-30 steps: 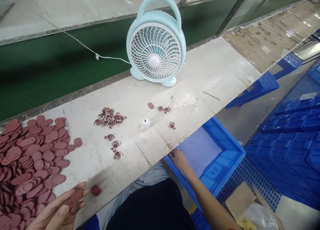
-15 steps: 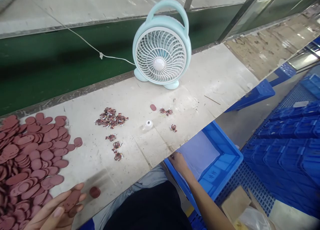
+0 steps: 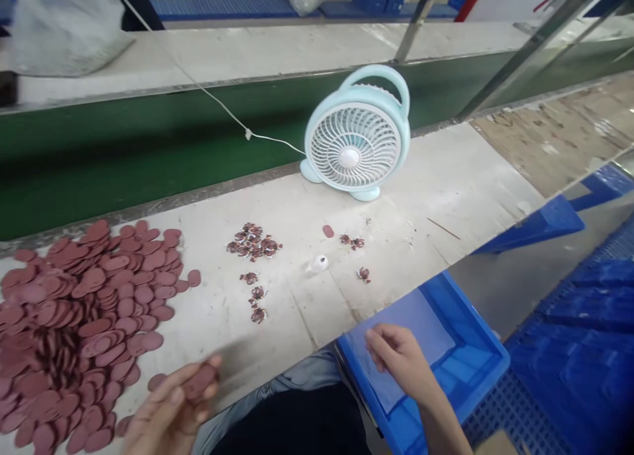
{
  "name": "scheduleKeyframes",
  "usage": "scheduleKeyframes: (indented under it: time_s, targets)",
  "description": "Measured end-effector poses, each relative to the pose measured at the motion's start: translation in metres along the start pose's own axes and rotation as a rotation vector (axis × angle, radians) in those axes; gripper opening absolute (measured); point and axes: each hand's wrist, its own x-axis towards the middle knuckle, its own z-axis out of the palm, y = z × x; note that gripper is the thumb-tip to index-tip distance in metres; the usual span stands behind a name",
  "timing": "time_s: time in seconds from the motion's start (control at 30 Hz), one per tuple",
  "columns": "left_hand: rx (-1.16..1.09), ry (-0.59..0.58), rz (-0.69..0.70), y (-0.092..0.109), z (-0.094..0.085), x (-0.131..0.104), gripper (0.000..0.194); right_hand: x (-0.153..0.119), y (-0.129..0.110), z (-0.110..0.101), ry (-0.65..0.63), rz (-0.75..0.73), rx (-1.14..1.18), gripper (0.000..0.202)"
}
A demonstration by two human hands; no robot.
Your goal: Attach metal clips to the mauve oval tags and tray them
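Observation:
My left hand (image 3: 171, 409) holds a reddish-brown oval piece (image 3: 201, 381) between thumb and fingers, above the table's front edge. To its left, a large heap of similar oval pieces (image 3: 109, 296) covers the table. My right hand (image 3: 391, 352) is over the blue bin (image 3: 475, 349), its fingers curled together; whatever they may hold is too small to make out. Small dark-and-white bits lie in a cluster (image 3: 252, 240), with several more below it. A small white bottle (image 3: 319, 263) and a single oval piece (image 3: 327, 231) lie near the middle.
A light-blue fan (image 3: 354, 144) stands at the table's back edge, its white cord (image 3: 218, 102) running up left. A thin stick (image 3: 443, 228) lies at the right. Blue crates (image 3: 579, 329) are stacked on the floor. A plastic bag (image 3: 64, 32) sits at the back left.
The view has tilted up and shifted left. My right hand has lifted from the bin's near-table edge to over the bin. My left hand still holds its oval piece.

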Motion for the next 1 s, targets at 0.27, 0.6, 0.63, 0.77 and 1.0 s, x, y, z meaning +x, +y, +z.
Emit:
scheduleKeyframes:
  time_s: [0.27,0.6,0.63,0.77,1.0]
  targets:
    - [-0.264,-0.489,-0.093,-0.025,0.052,-0.014,0.025,0.07,-0.087,0.073,-0.507,0.167,1.297,0.065]
    - [-0.333,-0.562,-0.105,-0.038,0.048,-0.007,0.025,0.024,-0.105,0.088,-0.246,0.008,0.974,0.041]
    - [-0.334,-0.563,-0.115,-0.039,0.05,-0.007,0.025,0.011,-0.103,0.091,-0.199,-0.058,0.877,0.042]
    - [-0.349,-0.583,-0.159,-0.046,0.057,-0.01,0.025,-0.023,-0.095,0.112,0.017,-0.341,0.522,0.032]
    - [-0.364,-0.604,-0.144,-0.055,0.058,-0.01,0.027,-0.026,-0.088,0.127,0.169,-0.619,0.331,0.026]
